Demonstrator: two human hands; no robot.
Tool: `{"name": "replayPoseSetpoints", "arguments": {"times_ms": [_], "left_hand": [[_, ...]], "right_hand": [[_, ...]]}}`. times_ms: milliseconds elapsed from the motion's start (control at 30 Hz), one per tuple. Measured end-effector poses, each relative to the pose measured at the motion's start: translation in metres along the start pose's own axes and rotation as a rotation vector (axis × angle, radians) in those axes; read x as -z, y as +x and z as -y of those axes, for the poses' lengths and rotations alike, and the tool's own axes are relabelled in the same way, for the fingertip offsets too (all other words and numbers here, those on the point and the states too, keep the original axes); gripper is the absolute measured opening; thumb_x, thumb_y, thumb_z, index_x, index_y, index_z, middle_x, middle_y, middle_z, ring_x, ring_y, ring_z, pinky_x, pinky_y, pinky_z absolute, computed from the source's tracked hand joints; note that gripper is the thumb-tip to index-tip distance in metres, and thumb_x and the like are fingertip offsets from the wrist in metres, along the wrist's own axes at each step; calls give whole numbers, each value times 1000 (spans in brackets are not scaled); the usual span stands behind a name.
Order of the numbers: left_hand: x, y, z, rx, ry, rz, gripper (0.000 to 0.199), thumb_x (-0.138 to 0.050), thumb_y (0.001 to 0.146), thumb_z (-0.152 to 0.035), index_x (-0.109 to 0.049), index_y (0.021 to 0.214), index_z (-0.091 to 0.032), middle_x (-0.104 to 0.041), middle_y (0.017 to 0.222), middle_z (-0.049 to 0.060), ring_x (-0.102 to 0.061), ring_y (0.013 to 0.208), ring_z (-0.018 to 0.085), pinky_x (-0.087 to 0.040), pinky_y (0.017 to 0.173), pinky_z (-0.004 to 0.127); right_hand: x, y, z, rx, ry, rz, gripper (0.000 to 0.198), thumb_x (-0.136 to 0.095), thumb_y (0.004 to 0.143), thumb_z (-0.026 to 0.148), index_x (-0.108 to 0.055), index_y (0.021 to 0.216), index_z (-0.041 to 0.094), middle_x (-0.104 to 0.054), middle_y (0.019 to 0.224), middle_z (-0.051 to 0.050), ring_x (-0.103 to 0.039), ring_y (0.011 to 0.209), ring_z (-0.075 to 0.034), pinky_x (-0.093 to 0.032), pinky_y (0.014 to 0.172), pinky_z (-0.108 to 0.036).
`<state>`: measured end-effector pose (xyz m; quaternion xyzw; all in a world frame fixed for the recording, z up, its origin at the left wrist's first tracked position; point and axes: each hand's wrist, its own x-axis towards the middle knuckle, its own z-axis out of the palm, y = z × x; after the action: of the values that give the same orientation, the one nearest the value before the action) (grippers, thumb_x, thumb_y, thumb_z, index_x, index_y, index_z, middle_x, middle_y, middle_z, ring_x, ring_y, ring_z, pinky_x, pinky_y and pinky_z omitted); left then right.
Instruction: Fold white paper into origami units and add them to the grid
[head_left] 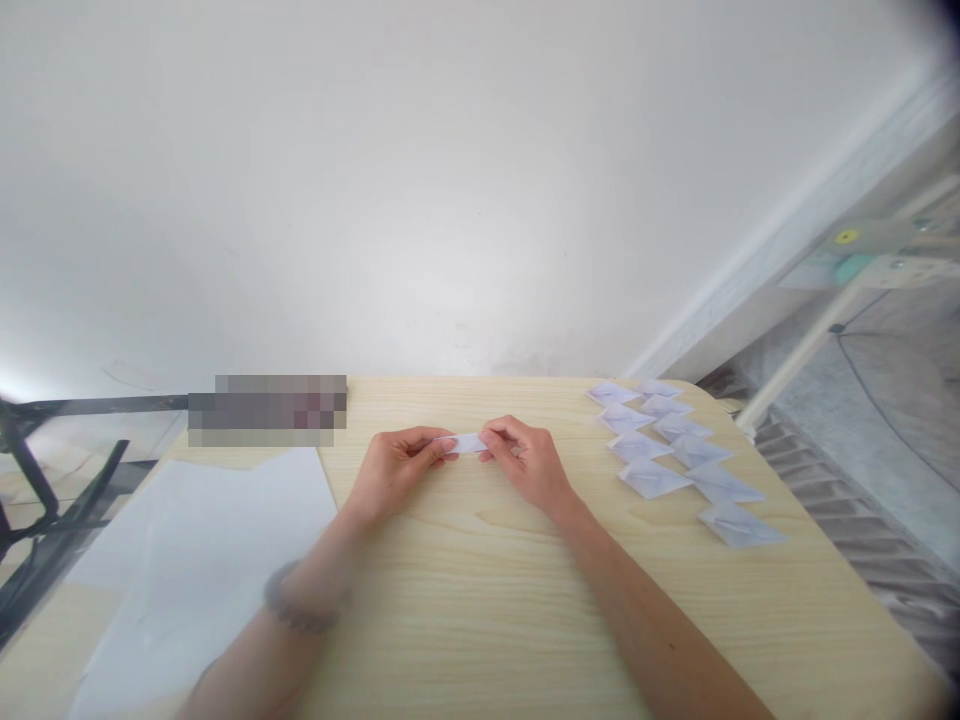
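Observation:
A small folded piece of white paper (469, 443) is stretched between my two hands, over the middle of the wooden table. My left hand (397, 468) pinches its left end between thumb and fingers. At the other end, my right hand (529, 460) grips the paper the same way. Fingertips cover both ends, so only the middle strip shows. To the right, several folded white paper shapes (652, 478) with pointed ends lie in two slanting rows. Loose white paper sheets (202, 560) lie under and beside my left forearm.
A blurred-out item (266, 410) sits at the table's back left corner. The light wooden table (465, 600) meets a white wall (480, 200) behind. Dark metal bars (30, 470) stand left of it, and a pale pole (810, 345) rises past its right edge.

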<state>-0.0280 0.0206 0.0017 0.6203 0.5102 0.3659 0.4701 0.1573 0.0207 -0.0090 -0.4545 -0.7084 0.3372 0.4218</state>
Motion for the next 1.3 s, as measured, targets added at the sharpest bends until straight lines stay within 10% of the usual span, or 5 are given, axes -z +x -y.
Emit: {"name": "replayPoseSetpoints", "arguments": {"times_ms": [267,967,1300], "left_hand": [[6,2,10,24,-84,102,36,-55,77,-37,-59,106,-17,-70,81,2,-63,77,16,-48,75,25],[-1,0,-3,148,-73,-45,29,-60,70,-41,-62,71,-12,-64,56,3,-58,48,12,-48,47,21],[1,2,7,-295,330,-63,30,-57,76,-36,-60,101,-22,-63,99,5,-56,89,19,-47,76,30]], "right_hand": [[1,1,-4,-69,53,12,20,-54,78,37,-57,87,20,-65,73,0,-62,63,-13,-45,58,-21],[5,4,1,-179,153,44,30,-47,81,41,-65,86,17,-68,75,-3,-66,71,-17,-50,65,-25],[0,4,-6,-157,137,13,22,-47,81,36,-54,94,20,-64,74,0,-62,61,-13,-48,57,-23]]}}
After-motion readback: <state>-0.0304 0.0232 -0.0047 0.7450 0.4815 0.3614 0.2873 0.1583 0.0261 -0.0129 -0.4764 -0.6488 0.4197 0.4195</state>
